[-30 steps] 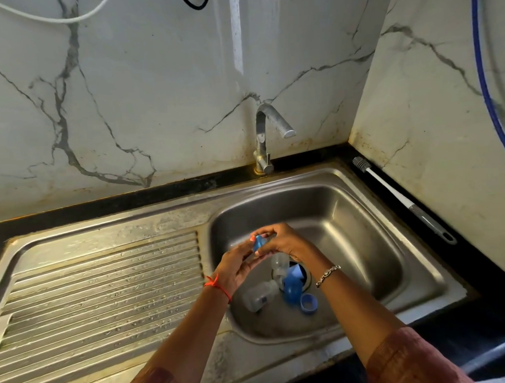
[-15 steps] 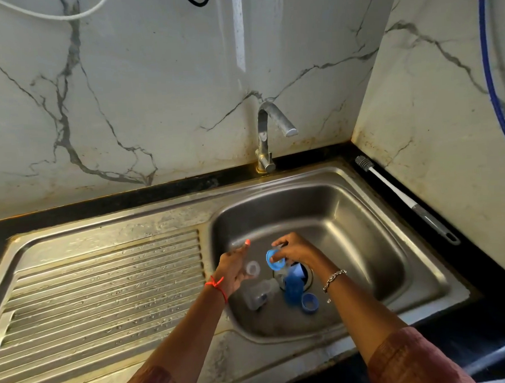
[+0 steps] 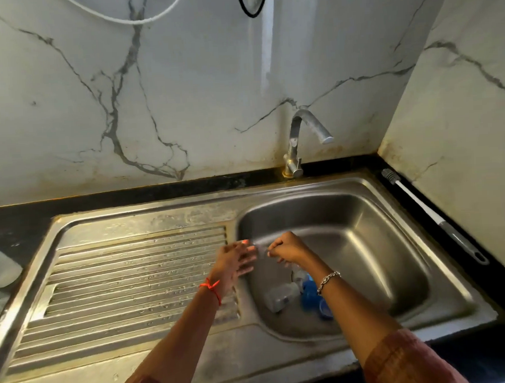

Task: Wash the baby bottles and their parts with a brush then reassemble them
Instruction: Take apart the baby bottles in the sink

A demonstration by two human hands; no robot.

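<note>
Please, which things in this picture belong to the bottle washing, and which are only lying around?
For the job:
- clear bottle and blue parts in the sink
- brush on the right counter
- faucet
- left hand and right hand, over the basin

Just lying about:
- white container at the left edge
- white cable and black cable on the wall

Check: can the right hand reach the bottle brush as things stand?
Probably yes. The bottle brush lies uncovered on the counter by the right wall, only open sink between. The right hand is curled, maybe round a small part; too blurred to tell.
</note>
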